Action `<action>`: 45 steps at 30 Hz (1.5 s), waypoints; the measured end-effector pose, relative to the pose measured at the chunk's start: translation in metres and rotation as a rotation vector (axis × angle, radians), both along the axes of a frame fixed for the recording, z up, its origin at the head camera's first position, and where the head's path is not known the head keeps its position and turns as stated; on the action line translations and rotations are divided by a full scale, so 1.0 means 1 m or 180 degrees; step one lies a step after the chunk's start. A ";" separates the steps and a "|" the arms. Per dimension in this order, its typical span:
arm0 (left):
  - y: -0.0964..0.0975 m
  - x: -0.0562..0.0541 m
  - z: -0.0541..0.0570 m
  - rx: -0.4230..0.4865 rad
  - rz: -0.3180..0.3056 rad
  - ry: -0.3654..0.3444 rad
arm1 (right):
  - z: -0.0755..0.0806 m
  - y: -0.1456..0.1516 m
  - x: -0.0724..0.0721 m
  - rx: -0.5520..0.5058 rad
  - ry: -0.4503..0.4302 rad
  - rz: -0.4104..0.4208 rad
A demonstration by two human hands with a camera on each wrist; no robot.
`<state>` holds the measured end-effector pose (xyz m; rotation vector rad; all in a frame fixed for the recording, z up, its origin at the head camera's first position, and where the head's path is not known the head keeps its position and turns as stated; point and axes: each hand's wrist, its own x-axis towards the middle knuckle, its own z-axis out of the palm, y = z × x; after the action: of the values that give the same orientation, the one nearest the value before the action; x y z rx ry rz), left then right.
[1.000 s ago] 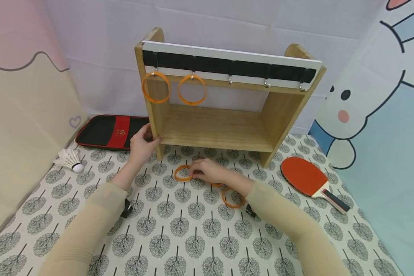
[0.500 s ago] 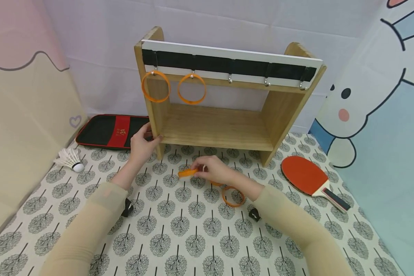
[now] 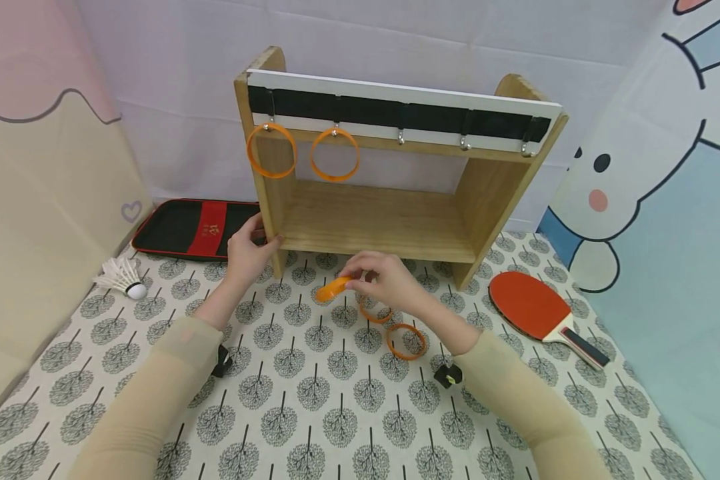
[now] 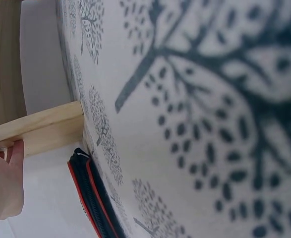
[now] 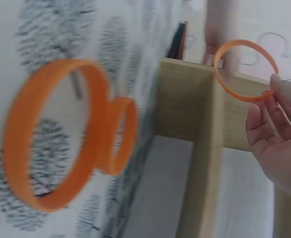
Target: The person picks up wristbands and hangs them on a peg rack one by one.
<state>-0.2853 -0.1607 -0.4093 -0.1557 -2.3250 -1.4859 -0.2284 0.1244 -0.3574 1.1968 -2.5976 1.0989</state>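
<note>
My right hand [image 3: 384, 280] pinches an orange ring [image 3: 333, 289] between thumb and fingers, held in front of the wooden shelf [image 3: 378, 250]. In the right wrist view that ring [image 5: 218, 63] shows as a full hoop at the fingertips. My left hand [image 3: 249, 250] grips the lower left side panel of the shelf, thumb in front; the left wrist view has this hand [image 4: 9, 183] at the wood's edge. Two more orange rings, one [image 3: 406, 357] nearer and one [image 3: 377, 320] behind it, lie on the patterned cloth. Two orange rings [image 3: 272, 175] hang from the left hooks.
A white rail with a black band [image 3: 432, 120] carries several metal hooks [image 3: 401, 139] along the shelf's top. A black and red case [image 3: 180, 227] and a shuttlecock [image 3: 120, 277] lie at left. A red table tennis bat [image 3: 528, 303] lies at right. Printed curtains surround the table.
My right hand has taken the orange ring off the cloth, tilted it and lifted it slightly towards the shelf and right. My left hand keeps its place on the side panel.
</note>
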 end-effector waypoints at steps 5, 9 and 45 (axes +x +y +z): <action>0.000 -0.001 -0.001 -0.0001 -0.0003 0.0028 | 0.020 0.005 0.006 -0.0315 -0.0022 -0.0031; 0.000 -0.001 -0.001 0.0010 -0.0012 0.0020 | 0.035 0.011 0.008 -0.0595 0.0070 -0.0067; -0.001 -0.003 -0.005 -0.0038 0.0052 0.0053 | 0.106 0.019 -0.012 -0.3752 0.0224 -0.0891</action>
<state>-0.2886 -0.1621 -0.4142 -0.1512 -2.3169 -1.4577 -0.2404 0.1432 -0.2517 0.5237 -1.4367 1.9566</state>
